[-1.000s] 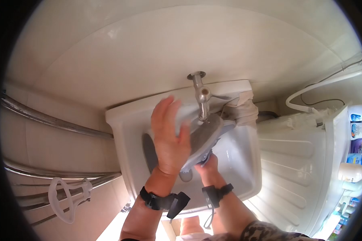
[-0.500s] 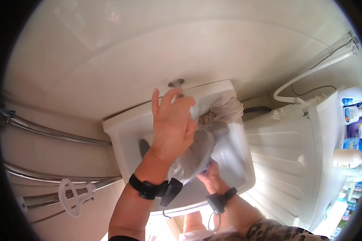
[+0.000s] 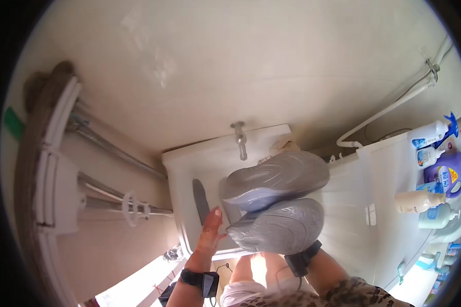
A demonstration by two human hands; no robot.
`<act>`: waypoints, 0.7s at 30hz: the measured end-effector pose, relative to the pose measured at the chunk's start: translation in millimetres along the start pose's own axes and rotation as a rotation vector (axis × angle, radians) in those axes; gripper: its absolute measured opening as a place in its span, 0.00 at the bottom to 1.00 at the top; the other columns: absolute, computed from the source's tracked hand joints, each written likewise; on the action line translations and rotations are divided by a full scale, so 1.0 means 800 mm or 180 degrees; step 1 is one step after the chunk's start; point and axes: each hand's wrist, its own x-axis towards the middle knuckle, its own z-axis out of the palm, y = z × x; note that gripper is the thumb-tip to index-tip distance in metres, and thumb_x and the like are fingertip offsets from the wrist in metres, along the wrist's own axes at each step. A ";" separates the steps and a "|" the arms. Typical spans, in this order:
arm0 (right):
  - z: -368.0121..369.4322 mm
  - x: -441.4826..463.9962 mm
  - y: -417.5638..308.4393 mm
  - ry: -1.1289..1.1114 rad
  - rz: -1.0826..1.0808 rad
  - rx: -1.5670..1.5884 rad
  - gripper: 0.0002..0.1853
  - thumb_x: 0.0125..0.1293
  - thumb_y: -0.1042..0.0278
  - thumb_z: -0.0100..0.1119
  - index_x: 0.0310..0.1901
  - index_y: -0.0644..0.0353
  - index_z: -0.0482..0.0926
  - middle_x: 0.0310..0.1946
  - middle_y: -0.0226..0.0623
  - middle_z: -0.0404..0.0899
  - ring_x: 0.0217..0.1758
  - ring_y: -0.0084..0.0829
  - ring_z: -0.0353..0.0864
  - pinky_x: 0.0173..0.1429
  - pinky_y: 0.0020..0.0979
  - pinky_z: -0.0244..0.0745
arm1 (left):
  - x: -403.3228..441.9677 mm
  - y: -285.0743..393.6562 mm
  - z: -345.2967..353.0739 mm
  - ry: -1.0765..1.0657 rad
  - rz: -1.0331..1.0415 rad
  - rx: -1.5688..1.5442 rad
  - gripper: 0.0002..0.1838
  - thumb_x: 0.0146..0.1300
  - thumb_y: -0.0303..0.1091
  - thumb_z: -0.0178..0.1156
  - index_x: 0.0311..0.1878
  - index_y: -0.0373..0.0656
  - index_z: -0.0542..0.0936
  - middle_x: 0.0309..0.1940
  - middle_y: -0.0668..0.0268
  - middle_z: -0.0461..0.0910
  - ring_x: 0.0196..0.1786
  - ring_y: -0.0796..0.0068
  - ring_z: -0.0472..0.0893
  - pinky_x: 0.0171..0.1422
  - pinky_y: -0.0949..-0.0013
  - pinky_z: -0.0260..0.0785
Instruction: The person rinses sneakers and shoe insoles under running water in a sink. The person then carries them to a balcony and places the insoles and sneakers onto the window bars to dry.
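We see two grey shoes lifted over the white sink (image 3: 175, 176), their patterned soles facing up at us. The far shoe (image 3: 279, 179) lies across the middle and right of the sink, and the near shoe (image 3: 279, 225) sits just beside it, close to the near rim. Our left hand (image 3: 208, 233) is at the left end of the near shoe, its grip spread, with one finger pointing away from us and another reaching toward the shoe; we cannot tell whether that fingertip touches it. Our right hand is hidden behind the near shoe, with only the black wrist strap (image 3: 303, 258) and forearm showing, so we cannot tell how its grip stands. Inside the sink, to the left of the shoes, lies a dark grey oblong piece (image 3: 200, 198). The metal tap (image 3: 242, 144) comes out of the wall beyond the far shoe, and a pale crumpled cloth (image 3: 283, 145) shows at the far right corner of the sink. To the right is a white ribbed surface (image 3: 346, 204), and past it stand a spray bottle (image 3: 428, 134), a purple jug (image 3: 452, 171) and a cream bottle (image 3: 416, 201). On the left, a white plastic ring (image 3: 131, 209) hangs by the metal pipes (image 3: 119, 147).
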 end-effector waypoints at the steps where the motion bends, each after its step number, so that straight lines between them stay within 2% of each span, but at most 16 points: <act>1: 0.008 -0.003 -0.010 0.0016 0.0009 0.0065 0.20 0.71 0.62 0.48 0.61 0.60 0.69 0.55 0.39 0.75 0.56 0.34 0.75 0.62 0.34 0.71 | -0.023 0.008 0.012 -0.0058 -0.0451 -0.0746 0.36 0.67 0.58 0.50 0.68 0.41 0.60 0.65 0.53 0.63 0.64 0.58 0.67 0.69 0.57 0.58; 4: 0.031 -0.001 -0.035 0.0070 0.0076 0.0363 0.20 0.71 0.61 0.48 0.60 0.60 0.69 0.54 0.39 0.75 0.55 0.33 0.75 0.62 0.34 0.71 | -0.060 0.039 0.022 -0.0996 -0.0389 -0.1220 0.43 0.63 0.68 0.44 0.70 0.42 0.59 0.66 0.55 0.62 0.67 0.58 0.64 0.68 0.53 0.57; 7: 0.055 0.006 -0.058 0.0129 0.0191 0.0701 0.20 0.71 0.61 0.48 0.59 0.60 0.70 0.53 0.39 0.76 0.55 0.33 0.76 0.61 0.33 0.71 | -0.082 0.051 0.027 -0.1508 -0.0210 -0.1698 0.43 0.64 0.67 0.43 0.69 0.40 0.59 0.68 0.56 0.60 0.67 0.59 0.65 0.69 0.51 0.57; 10: 0.074 0.014 -0.076 0.0201 0.0336 0.0975 0.19 0.71 0.60 0.48 0.59 0.60 0.70 0.53 0.38 0.76 0.54 0.33 0.76 0.61 0.33 0.71 | -0.093 0.056 0.024 -0.1605 -0.0147 -0.1614 0.42 0.65 0.67 0.44 0.68 0.39 0.60 0.67 0.58 0.60 0.65 0.59 0.66 0.67 0.51 0.60; 13: 0.093 0.024 -0.092 0.0283 0.0476 0.1248 0.19 0.71 0.60 0.48 0.58 0.60 0.71 0.52 0.38 0.77 0.53 0.33 0.76 0.61 0.33 0.72 | -0.105 0.065 0.009 -0.1146 0.0140 -0.1340 0.39 0.66 0.65 0.44 0.67 0.40 0.62 0.64 0.61 0.64 0.64 0.62 0.67 0.64 0.55 0.63; 16: 0.106 0.036 -0.105 0.0332 0.0592 0.1443 0.19 0.71 0.59 0.48 0.58 0.60 0.71 0.51 0.38 0.77 0.52 0.33 0.77 0.60 0.32 0.72 | -0.122 0.083 0.004 -0.0366 0.0575 -0.1027 0.34 0.67 0.59 0.49 0.66 0.42 0.64 0.63 0.63 0.66 0.64 0.65 0.67 0.61 0.57 0.65; 19: 0.115 0.046 -0.115 0.0350 0.0708 0.1611 0.19 0.71 0.59 0.48 0.57 0.60 0.71 0.51 0.38 0.77 0.52 0.33 0.77 0.60 0.32 0.72 | -0.134 0.102 -0.003 -0.0032 0.1222 -0.0852 0.30 0.66 0.52 0.55 0.65 0.43 0.66 0.61 0.64 0.67 0.63 0.67 0.68 0.60 0.59 0.66; 21: 0.117 0.046 -0.119 0.0372 0.0777 0.1700 0.19 0.71 0.58 0.48 0.57 0.60 0.72 0.50 0.38 0.77 0.51 0.33 0.77 0.60 0.32 0.72 | -0.142 0.112 -0.005 -0.0015 0.1301 -0.0931 0.29 0.66 0.47 0.58 0.64 0.41 0.66 0.61 0.63 0.67 0.63 0.66 0.68 0.61 0.59 0.66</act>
